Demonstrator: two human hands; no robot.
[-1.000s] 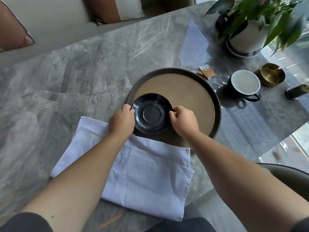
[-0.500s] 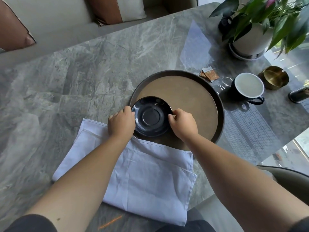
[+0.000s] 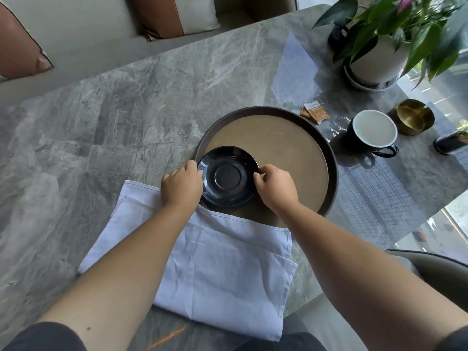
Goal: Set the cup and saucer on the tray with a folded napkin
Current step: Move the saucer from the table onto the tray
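A glossy black saucer (image 3: 228, 176) sits at the near left of the round brown tray (image 3: 291, 143), which has a dark rim. My left hand (image 3: 181, 186) grips the saucer's left edge and my right hand (image 3: 276, 186) pinches its right edge. A white cloth napkin (image 3: 215, 269), loosely folded, lies on the grey marble table under my forearms, its far edge overlapping the tray's near rim. The dark cup (image 3: 372, 134) with a white inside stands on the table right of the tray, handle toward me.
A potted plant (image 3: 379, 57) stands at the back right. A brass bowl (image 3: 412, 116) and a dark object (image 3: 453, 141) lie right of the cup. Small brown sachets (image 3: 315, 114) lie behind the tray. A chair (image 3: 435, 269) is at the near right.
Both hands and the saucer have shifted slightly toward the tray's near left; the grip on both edges stays the same.
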